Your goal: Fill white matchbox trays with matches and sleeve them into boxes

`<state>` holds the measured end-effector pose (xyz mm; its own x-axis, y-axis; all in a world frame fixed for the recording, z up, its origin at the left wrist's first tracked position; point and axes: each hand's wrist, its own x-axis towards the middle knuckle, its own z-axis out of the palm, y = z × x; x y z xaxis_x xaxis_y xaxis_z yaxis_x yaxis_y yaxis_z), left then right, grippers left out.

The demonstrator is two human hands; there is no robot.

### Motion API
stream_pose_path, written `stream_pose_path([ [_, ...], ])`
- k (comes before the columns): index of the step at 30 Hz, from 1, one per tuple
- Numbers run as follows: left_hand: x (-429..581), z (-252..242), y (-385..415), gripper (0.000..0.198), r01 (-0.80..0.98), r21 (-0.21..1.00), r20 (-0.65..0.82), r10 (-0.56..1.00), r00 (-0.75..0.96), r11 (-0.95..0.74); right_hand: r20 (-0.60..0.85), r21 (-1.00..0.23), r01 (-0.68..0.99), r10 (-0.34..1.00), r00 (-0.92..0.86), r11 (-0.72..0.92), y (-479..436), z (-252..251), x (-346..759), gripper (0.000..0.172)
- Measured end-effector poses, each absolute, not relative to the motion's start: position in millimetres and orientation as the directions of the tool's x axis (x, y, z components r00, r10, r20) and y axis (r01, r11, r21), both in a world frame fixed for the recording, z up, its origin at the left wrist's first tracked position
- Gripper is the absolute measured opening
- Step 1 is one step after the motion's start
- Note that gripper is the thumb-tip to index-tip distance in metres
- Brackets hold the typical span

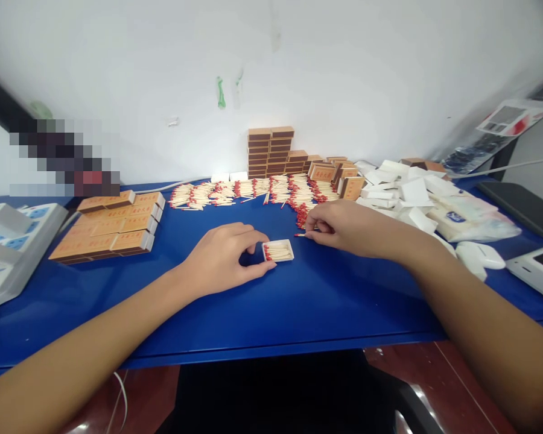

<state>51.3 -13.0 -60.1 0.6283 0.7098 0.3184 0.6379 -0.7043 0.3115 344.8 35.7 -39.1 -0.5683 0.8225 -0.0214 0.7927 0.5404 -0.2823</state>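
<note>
My left hand (226,256) rests on the blue table (298,307), thumb and forefinger pinching the left end of a small white matchbox tray (279,251) filled with red-tipped matches. My right hand (344,226) lies just right of the tray, fingers curled, pinching a single match (301,234) whose red tip points left on the table. A long heap of loose matches (262,191) stretches behind both hands.
Closed brown matchboxes lie in rows at the left (111,228) and stand stacked at the back (271,150). White empty trays (407,190) are piled at the right, beside a tissue pack (470,217). A power strip (9,247) sits far left.
</note>
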Motion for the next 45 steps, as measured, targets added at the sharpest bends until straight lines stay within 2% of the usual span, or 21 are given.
stream_pose_path([
  [8,56,-60,-15,0.027,0.641,0.318,0.318,0.715,0.622,-0.699,0.142,-0.399,0.617,0.71,-0.689,0.678,17,-35,325,0.02],
  [16,58,-61,-15,0.024,0.622,0.328,0.329,0.703,0.631,-0.711,0.123,-0.393,0.584,0.67,-0.732,0.71,2,-44,308,0.018],
  [19,57,-61,-15,0.025,0.618,0.327,0.334,0.699,0.632,-0.715,0.159,-0.362,0.598,0.68,-0.716,0.715,6,-40,314,0.016],
  [22,56,-61,-14,0.027,0.62,0.329,0.335,0.702,0.628,-0.712,0.177,-0.28,0.67,0.723,-0.668,0.687,17,-34,328,0.016],
  [26,53,-61,-13,0.028,0.624,0.324,0.325,0.703,0.633,-0.711,0.053,-0.21,0.802,0.825,-0.562,0.56,33,-32,347,0.02],
  [31,52,-61,-13,0.03,0.628,0.317,0.324,0.703,0.633,-0.711,-0.036,-0.212,0.829,0.844,-0.536,0.517,40,-37,351,0.016],
  [41,52,-60,-13,0.029,0.637,0.312,0.316,0.709,0.63,-0.705,0.057,-0.187,0.793,0.813,-0.58,0.579,41,-36,350,0.018],
  [45,52,-61,-13,0.029,0.632,0.309,0.325,0.704,0.631,-0.71,0.039,-0.185,0.801,0.819,-0.572,0.569,41,-36,351,0.018],
])
